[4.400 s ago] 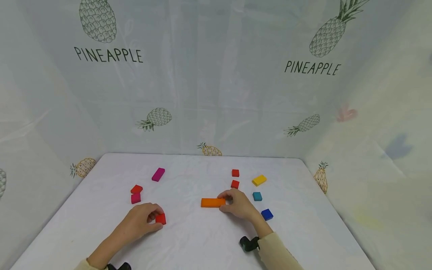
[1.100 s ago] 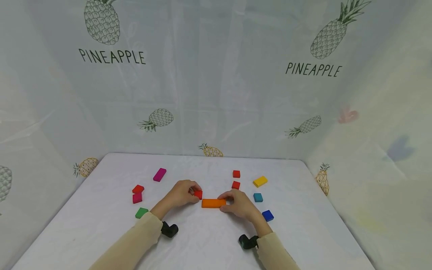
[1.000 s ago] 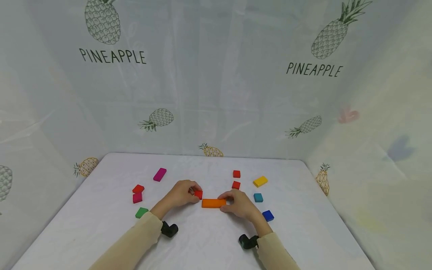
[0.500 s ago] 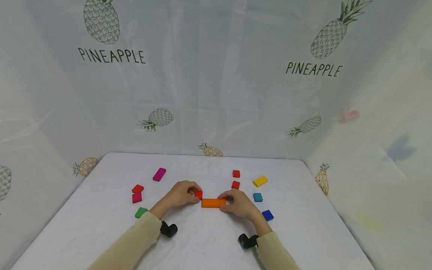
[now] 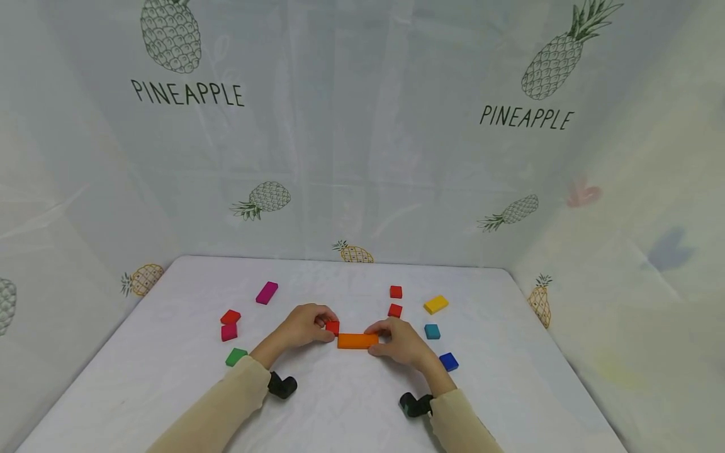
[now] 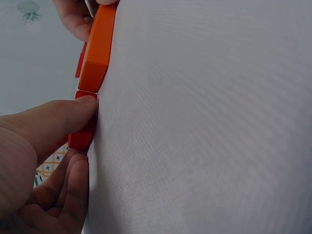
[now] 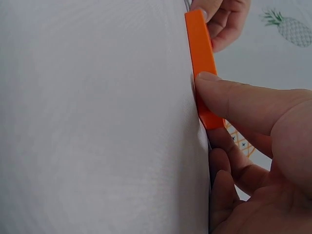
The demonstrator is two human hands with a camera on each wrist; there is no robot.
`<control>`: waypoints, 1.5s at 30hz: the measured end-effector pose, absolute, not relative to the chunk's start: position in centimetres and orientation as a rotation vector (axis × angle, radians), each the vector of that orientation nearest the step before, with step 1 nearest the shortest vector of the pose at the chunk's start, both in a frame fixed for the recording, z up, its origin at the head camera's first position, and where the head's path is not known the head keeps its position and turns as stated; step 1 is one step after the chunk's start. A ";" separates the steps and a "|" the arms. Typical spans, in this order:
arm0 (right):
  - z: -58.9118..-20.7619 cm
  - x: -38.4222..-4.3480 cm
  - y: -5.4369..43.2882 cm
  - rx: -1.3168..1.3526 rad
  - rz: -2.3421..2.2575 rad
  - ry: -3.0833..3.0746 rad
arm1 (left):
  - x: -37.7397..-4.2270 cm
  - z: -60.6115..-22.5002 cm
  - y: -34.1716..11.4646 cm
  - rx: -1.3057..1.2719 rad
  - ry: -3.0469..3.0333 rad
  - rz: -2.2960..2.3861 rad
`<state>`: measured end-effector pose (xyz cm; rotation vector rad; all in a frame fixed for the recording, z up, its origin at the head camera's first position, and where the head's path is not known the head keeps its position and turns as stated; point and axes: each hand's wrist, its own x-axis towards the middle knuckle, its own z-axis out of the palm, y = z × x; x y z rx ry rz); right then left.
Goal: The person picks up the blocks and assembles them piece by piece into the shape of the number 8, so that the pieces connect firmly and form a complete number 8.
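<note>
On the white tabletop (image 5: 348, 409), the left hand (image 5: 303, 324) pinches a red block (image 5: 333, 327), the right hand (image 5: 401, 341) an orange block (image 5: 354, 341) beside it.

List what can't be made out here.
- Left wrist view: the far end of the orange rectangular block, behind the right hand at the top edge.
- Right wrist view: most of the small red block, behind the orange block and left hand.
- Head view: the left beige fabric sleeve, cut off below.

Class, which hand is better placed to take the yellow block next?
Likely the right hand: nearer the yellow block, though gripping the orange block. The left hand, pinching a red block, is farther.
</note>
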<state>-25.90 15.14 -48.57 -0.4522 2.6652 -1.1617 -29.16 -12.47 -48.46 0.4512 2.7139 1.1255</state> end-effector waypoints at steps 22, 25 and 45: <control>-48.6 -26.0 15.3 -0.482 -1.163 2.669 | -29.3 -48.6 -12.5 0.488 2.721 1.131; -48.6 -26.0 15.3 -0.485 -1.164 2.669 | -29.2 -48.6 -12.5 0.482 2.718 1.129; -48.5 -25.8 15.1 -0.489 -1.162 2.674 | -28.9 -47.8 -14.2 0.489 2.788 1.145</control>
